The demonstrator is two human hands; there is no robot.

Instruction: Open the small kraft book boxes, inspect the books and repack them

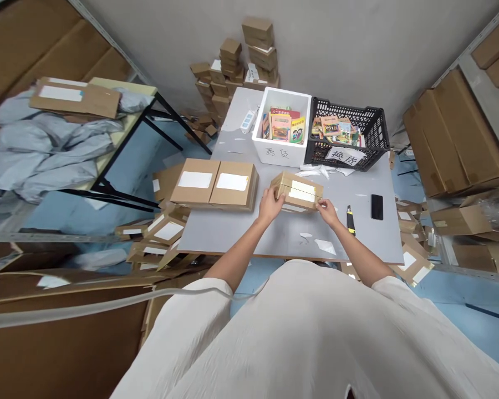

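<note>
A taped cardboard box (286,182) with a white label on top sits on the grey table in front of me. My left hand (271,204) is closed around its left end, thumb on the near side. At the box's right end, the fingers of my right hand (326,210) are pinched at the near corner; whether they grip tape or the cardboard edge is too small to tell. A yellow and black utility knife (350,220) lies right of my right hand. To the left, two closed labelled boxes (213,184) stand side by side.
Behind the box stand a white foam bin (279,153) and a black plastic crate (374,130), both holding booklets. A black phone (376,206) lies at the right. Paper scraps (325,246) lie near the front edge. Stacked boxes (261,55) rise behind the table.
</note>
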